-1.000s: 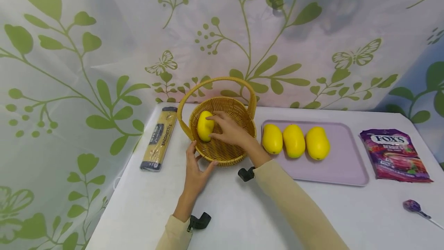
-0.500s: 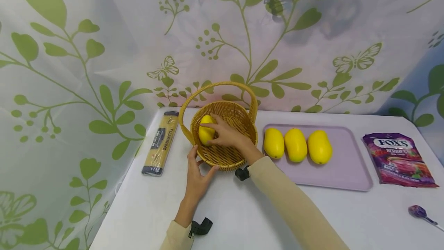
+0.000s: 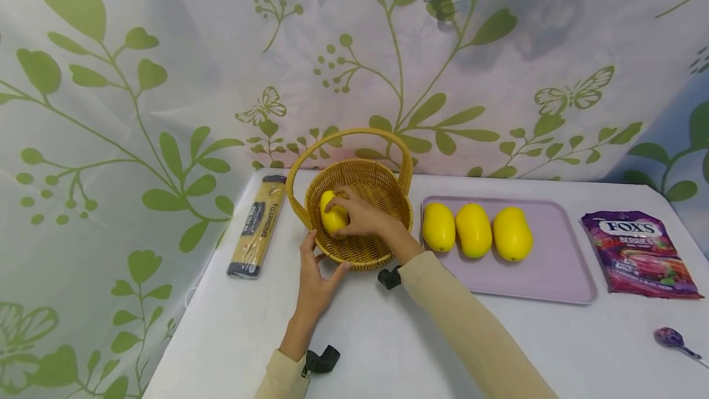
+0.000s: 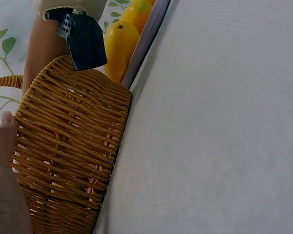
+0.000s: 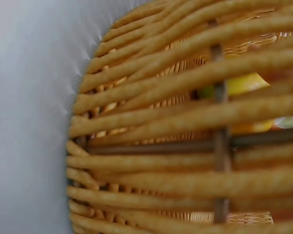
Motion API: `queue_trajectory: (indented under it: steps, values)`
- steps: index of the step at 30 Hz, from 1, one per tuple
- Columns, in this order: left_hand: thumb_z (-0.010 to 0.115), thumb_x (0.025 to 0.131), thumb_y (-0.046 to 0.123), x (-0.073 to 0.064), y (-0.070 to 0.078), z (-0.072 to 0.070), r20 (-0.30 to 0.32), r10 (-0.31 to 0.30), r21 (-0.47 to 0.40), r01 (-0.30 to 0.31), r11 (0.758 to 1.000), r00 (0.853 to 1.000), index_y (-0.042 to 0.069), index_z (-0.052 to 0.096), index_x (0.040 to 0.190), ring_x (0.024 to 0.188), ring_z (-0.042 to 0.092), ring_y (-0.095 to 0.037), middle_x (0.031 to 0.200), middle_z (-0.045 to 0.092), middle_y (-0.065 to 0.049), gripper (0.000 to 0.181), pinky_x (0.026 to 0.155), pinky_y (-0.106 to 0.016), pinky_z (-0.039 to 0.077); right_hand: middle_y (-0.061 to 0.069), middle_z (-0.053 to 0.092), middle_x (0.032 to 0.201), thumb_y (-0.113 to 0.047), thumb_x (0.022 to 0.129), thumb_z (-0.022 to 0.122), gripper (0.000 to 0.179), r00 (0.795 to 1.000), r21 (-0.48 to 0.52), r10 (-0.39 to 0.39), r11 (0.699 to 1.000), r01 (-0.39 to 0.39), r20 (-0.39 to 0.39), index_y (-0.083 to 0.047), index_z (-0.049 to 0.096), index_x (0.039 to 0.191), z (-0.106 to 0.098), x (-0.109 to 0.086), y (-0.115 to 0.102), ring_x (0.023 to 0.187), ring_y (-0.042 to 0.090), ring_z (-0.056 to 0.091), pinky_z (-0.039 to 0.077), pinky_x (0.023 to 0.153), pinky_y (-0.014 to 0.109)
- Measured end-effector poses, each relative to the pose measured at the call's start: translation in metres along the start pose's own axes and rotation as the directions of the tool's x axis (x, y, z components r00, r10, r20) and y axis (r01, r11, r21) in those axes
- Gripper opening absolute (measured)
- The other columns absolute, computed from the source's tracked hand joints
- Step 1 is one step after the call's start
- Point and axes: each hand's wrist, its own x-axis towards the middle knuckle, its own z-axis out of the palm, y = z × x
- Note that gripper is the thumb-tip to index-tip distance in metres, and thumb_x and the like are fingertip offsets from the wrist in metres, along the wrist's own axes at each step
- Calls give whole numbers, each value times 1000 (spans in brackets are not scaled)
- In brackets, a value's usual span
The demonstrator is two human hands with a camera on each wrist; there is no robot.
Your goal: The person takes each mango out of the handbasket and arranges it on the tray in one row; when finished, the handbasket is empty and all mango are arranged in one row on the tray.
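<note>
A yellow mango lies at the left inside a round wicker basket with a tall arched handle. My right hand reaches over the basket's near right rim and grips the mango, fingers over its top and thumb at the near side. Through the weave in the right wrist view, part of the yellow mango shows. My left hand holds the basket's near left side, thumb and fingers spread around it. The left wrist view has the thumb against the woven wall.
Right of the basket, three more mangoes sit in a row on a lilac tray. A spaghetti pack lies to the left. Farther right are a purple candy bag and a lollipop. A patterned curtain hangs behind.
The mango in the basket has shifted slightly toward the near side and tilted, with my right hand's fingers moving along over it. My left hand stays at the basket.
</note>
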Motion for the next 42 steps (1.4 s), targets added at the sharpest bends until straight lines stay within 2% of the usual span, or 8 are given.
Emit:
queue_trajectory:
  steps: [6, 12, 16, 23, 27, 31, 37, 42]
  values:
    - [80, 83, 23, 1, 0, 0, -12, 32, 11, -32, 999, 999, -1, 20, 151, 137, 38, -37, 153, 28, -21, 94, 94, -47, 52, 10, 26, 154, -25, 81, 82, 51, 1000, 10, -22, 1000, 23, -8, -22, 58, 125, 1, -1, 1, 136, 32, 40, 43, 108, 47]
    - [79, 84, 25, 0, 0, 1, -2, 4, -13, -4, 1000, 1000, 0, 20, 152, 138, 37, -34, 154, 26, -20, 94, 96, -47, 51, 8, 25, 155, -24, 82, 81, 49, 1000, 15, 0, 1000, 1, -7, -22, 59, 125, -2, -5, -1, 138, 32, 37, 41, 110, 49]
    - [79, 84, 26, 0, 2, 2, 5, -2, -19, 3, 1000, 1000, 0, 19, 152, 138, 37, -36, 154, 27, -21, 94, 96, -48, 51, 10, 26, 154, -23, 81, 81, 48, 999, 26, -13, 1000, 14, -37, -20, 59, 125, -8, -16, 1, 138, 34, 37, 41, 109, 51]
    - [78, 85, 28, 1, 3, 2, 9, 8, 9, -8, 1000, 1000, 2, 19, 153, 137, 38, -36, 153, 27, -21, 93, 95, -46, 52, 12, 29, 153, -21, 80, 81, 49, 989, 23, -47, 998, 51, -139, -19, 60, 124, -25, -43, 7, 135, 36, 42, 45, 104, 51]
    - [78, 85, 26, 0, 3, 1, 1, 2, 14, -2, 1000, 1000, 2, 19, 153, 136, 38, -36, 153, 28, -21, 93, 95, -47, 51, 11, 28, 154, -22, 80, 80, 48, 986, 6, -60, 998, 61, -157, -20, 60, 124, -30, -54, 6, 136, 36, 42, 48, 102, 48]
    - [78, 85, 24, -1, 3, 0, 0, 8, 13, -8, 1000, 1000, 0, 19, 152, 136, 38, -37, 153, 27, -22, 93, 94, -48, 51, 11, 29, 153, -21, 80, 81, 48, 973, -7, -113, 993, 114, -201, -19, 61, 123, -33, -62, 4, 136, 35, 40, 50, 100, 46]
    - [78, 85, 25, -1, 4, 1, 1, 12, 19, -12, 1000, 1000, 0, 19, 152, 137, 37, -38, 153, 27, -23, 93, 94, -49, 51, 14, 29, 153, -17, 79, 81, 47, 946, 12, -177, 982, 187, -273, -16, 62, 121, -43, -77, -1, 132, 35, 43, 56, 89, 45]
    - [78, 84, 24, 0, 3, 1, 1, 11, 24, -11, 1000, 1000, 0, 19, 152, 136, 38, -36, 152, 28, -22, 93, 95, -47, 51, 9, 26, 155, -17, 80, 80, 47, 939, 1, -175, 983, 184, -295, -19, 61, 123, -54, -96, -3, 140, 34, 36, 52, 97, 47]
